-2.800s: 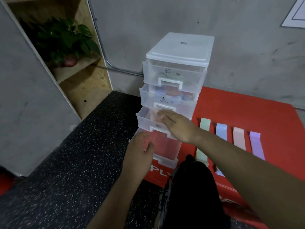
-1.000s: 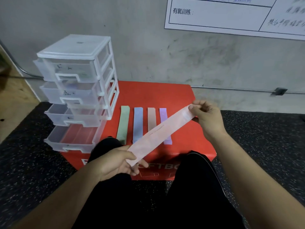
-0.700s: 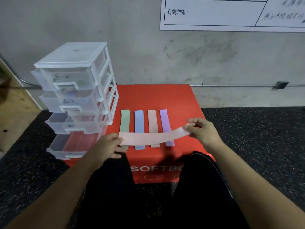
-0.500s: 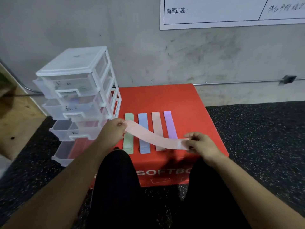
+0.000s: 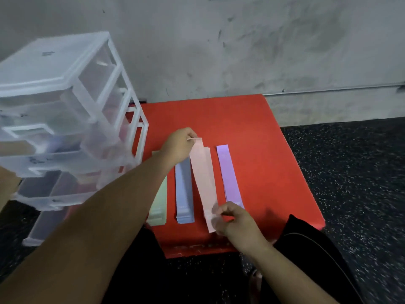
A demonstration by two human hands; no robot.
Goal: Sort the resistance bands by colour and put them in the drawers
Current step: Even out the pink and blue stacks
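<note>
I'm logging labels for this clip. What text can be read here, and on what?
Nothing is legible.
On the lid: small dark print, blurred.
On the drawer fronts: black scribbles, blurred.
On the red box front: pale lettering, blurred.

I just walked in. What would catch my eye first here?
The bright red box in the middle, with green bands, blue bands and purple bands laid side by side on it. Among them, the left hand and right hand pinch the two ends of a pink band. A clear plastic drawer tower stands at the box's left.
</note>
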